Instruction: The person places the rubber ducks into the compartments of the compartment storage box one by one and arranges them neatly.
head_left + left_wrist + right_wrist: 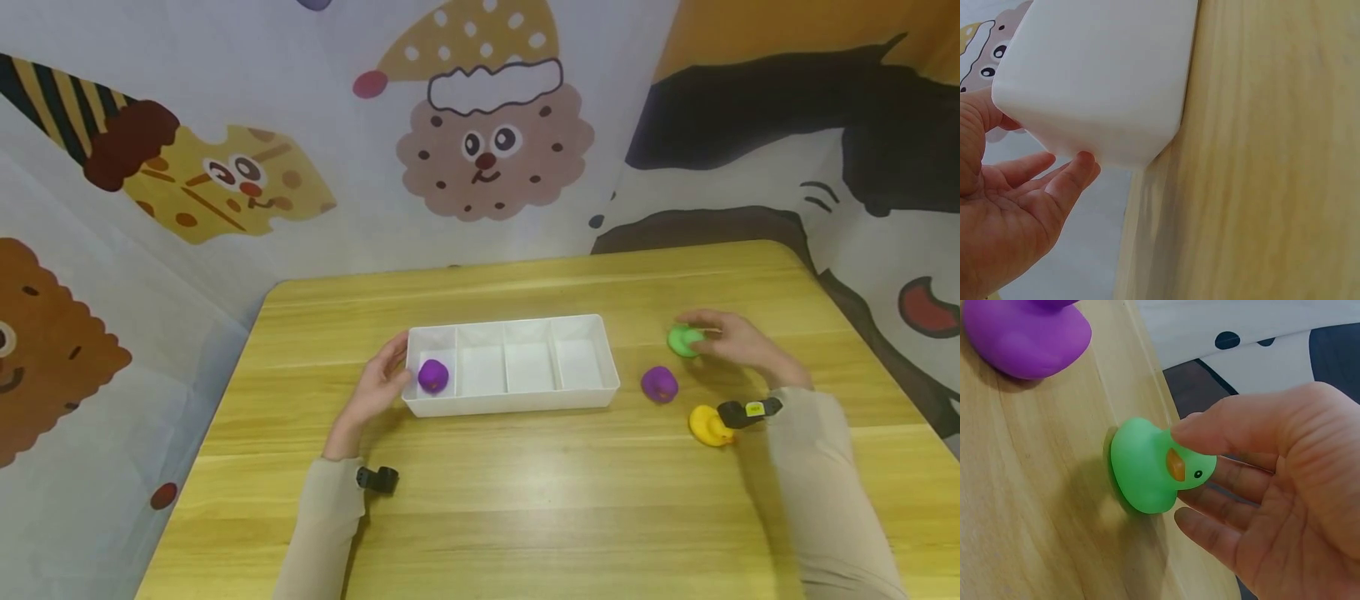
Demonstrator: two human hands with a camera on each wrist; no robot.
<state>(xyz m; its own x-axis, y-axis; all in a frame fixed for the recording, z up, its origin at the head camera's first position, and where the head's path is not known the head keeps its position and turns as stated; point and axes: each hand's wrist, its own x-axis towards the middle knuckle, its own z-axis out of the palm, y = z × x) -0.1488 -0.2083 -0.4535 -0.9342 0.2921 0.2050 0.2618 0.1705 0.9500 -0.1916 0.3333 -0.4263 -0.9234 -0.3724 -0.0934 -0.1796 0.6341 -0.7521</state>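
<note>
My left hand (377,387) holds the left end of a white divided box (510,403), thumb at the rim and fingertips against the end wall. A purple rubber duck (432,377) sits in the box's leftmost compartment. To the right, my right hand (735,340) has a green rubber duck (1141,465) by the head, with the thumb (1210,428) on the near side and fingers behind. That duck stands upright on the table. In the right wrist view its orange beak faces the palm side. The left wrist view shows only the box's outer walls.
Another purple duck (660,384) lies on the wooden table (525,500), between the box and the right hand. A yellow duck (709,426) is close to the right wrist camera (750,412). Behind the table hangs a cloth (360,242) with cartoon prints.
</note>
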